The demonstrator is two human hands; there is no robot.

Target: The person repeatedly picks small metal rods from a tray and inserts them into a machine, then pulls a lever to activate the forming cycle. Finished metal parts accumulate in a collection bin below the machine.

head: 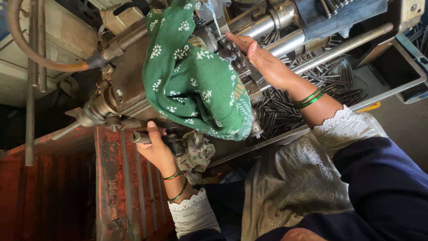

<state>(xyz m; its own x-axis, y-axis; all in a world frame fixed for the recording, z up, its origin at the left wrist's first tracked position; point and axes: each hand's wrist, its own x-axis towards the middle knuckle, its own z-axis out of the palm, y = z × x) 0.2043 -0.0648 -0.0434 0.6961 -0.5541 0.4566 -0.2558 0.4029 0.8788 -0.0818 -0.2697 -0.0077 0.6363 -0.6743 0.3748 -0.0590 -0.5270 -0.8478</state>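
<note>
My left hand [156,149] is closed around a short metal lever handle [137,137] low on the front of a grimy lathe-like machine [122,85]. My right hand [261,58] lies flat with fingers stretched out on a bolted metal block [236,60] of the machine, beside two shiny steel bars [263,27]. A green cloth with white flower print [191,80] hangs over the machine between my two hands. Both wrists wear green bangles, and the sleeves end in white lace cuffs.
A tray [392,91] behind my right arm holds several thin dark metal rods [285,111]. A rusty red metal frame [111,187] stands below the machine. A rubber hose [26,53] curves in at the top left. A patterned rag [196,154] sits near my left hand.
</note>
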